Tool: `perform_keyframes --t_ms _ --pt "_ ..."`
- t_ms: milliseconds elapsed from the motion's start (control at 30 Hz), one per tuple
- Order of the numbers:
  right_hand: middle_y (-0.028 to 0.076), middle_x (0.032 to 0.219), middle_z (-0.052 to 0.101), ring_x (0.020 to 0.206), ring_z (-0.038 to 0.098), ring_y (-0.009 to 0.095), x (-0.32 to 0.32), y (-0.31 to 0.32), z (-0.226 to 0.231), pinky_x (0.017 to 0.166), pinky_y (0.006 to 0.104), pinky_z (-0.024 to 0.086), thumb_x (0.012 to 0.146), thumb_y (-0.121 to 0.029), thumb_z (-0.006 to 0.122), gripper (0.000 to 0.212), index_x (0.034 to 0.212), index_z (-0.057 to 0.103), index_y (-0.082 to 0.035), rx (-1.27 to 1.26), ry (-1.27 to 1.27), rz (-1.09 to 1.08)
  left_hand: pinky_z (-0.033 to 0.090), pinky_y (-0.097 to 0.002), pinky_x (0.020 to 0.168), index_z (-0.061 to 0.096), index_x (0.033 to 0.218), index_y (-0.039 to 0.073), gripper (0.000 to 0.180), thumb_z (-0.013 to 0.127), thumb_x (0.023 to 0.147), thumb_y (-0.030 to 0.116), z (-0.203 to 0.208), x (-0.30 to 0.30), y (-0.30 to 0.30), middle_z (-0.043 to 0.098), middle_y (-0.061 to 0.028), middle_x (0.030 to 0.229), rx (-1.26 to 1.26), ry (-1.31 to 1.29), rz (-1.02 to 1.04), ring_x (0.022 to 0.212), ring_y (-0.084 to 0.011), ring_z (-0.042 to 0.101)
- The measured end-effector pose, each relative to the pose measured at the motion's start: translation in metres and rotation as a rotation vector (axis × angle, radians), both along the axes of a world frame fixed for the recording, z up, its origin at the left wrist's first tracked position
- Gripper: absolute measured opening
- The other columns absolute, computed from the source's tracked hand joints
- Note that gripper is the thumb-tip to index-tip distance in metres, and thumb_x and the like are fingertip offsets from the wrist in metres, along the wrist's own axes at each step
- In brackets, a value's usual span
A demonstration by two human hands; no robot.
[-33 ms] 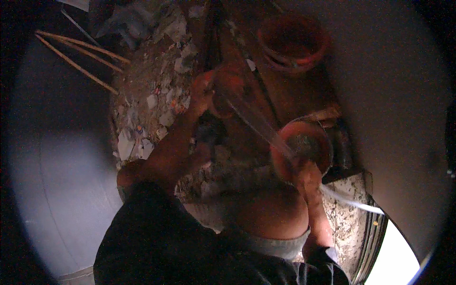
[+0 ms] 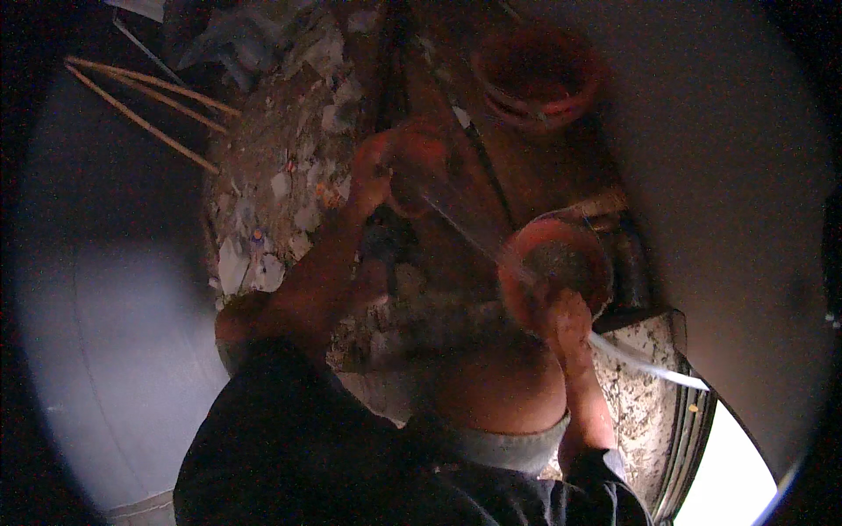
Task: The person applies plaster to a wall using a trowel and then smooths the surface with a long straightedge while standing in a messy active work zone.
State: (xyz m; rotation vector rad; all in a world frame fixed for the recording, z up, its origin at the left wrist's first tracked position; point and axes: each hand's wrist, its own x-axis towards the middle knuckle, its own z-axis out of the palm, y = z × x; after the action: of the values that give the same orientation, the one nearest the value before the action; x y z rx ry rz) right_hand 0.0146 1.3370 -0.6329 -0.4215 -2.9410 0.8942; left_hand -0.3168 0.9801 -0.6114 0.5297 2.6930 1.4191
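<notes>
An orange-red bowl (image 2: 557, 267) with grey, speckled contents is seen beside a darker red-orange bucket (image 2: 537, 77). The floor (image 2: 289, 175) is mottled brown with pale grey-white flakes (pale tan sticks (image 2: 145, 110) at its edge). A black sleeve (image 2: 289, 438) is shown.

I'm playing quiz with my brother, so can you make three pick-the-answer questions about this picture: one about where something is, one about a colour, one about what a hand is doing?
1. Where do the thin wooden sticks lie?
A. upper left
B. lower right
C. inside the bucket

2. What colour is the bucket at the top?
A. blue
B. orange-red
C. green

3. What is the right hand doing?
A. hanging free
B. gripping the rim of a round bowl
C. resting flat on the floor

Answers:
1 A, they fan out by the rubble at upper left.
2 B, its rim and wall show orange-red.
3 B, the fingers close on the bowl's near edge.
</notes>
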Motion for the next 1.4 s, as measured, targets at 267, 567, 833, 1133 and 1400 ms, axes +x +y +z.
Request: perform_keyframes --t_ms 267,567,833,1133,1400 --pt "0.028 0.098 0.07 0.097 0.068 0.047 -0.02 0.009 0.027 0.088 0.0532 0.056 0.1 -0.046 0.04 0.053 0.099 0.075 -0.006 -0.098 -0.469 -0.02 0.046 -0.043 0.106 0.05 0.143 0.007 0.062 0.068 0.084 0.007 -0.042 0.042 -0.014 0.057 -0.0198 0.135 -0.477 0.041 0.029 0.124 -0.0346 0.056" --pt "0.026 0.094 0.07 0.089 0.071 0.04 0.024 0.02 -0.001 0.073 0.0487 0.059 0.094 -0.037 0.053 0.038 0.098 0.071 -0.004 0.072 -0.334 -0.048 0.048 -0.0455 0.102 0.053 0.14 0.005 0.059 0.07 0.085 0.018 -0.015 0.026 0.058 0.063 -0.0215 0.126 -0.726 0.137 -0.146 0.118 -0.0384 0.06" --pt "0.017 0.08 0.069 0.074 0.071 0.035 -0.013 -0.032 0.045 0.065 0.045 0.059 0.083 -0.027 0.063 0.026 0.089 0.067 -0.002 0.031 -0.335 -0.018 0.054 -0.048 0.084 0.056 0.136 0.005 0.054 0.069 0.084 0.006 -0.052 0.02 -0.009 0.069 -0.0212 0.109 -0.318 -0.017 0.09 0.1 -0.0379 0.068" --pt "0.016 0.097 0.075 0.09 0.074 0.036 -0.029 -0.02 0.049 0.075 0.0453 0.061 0.093 -0.029 0.055 0.027 0.096 0.076 -0.012 0.216 -0.518 -0.218 0.051 -0.0505 0.09 0.038 0.153 0.009 0.062 0.062 0.096 0.02 -0.074 0.035 -0.005 0.066 -0.0236 0.122 -0.324 -0.113 0.195 0.109 -0.0416 0.065" --pt "0.015 0.102 0.075 0.095 0.073 0.033 -0.031 -0.022 0.053 0.077 0.0462 0.06 0.092 -0.031 0.057 0.027 0.102 0.075 -0.012 0.297 -0.607 -0.151 0.047 -0.0494 0.099 0.049 0.143 0.006 0.049 0.059 0.097 0.021 -0.002 0.029 0.05 0.062 -0.0236 0.129 -0.414 0.012 -0.267 0.12 -0.0427 0.059"
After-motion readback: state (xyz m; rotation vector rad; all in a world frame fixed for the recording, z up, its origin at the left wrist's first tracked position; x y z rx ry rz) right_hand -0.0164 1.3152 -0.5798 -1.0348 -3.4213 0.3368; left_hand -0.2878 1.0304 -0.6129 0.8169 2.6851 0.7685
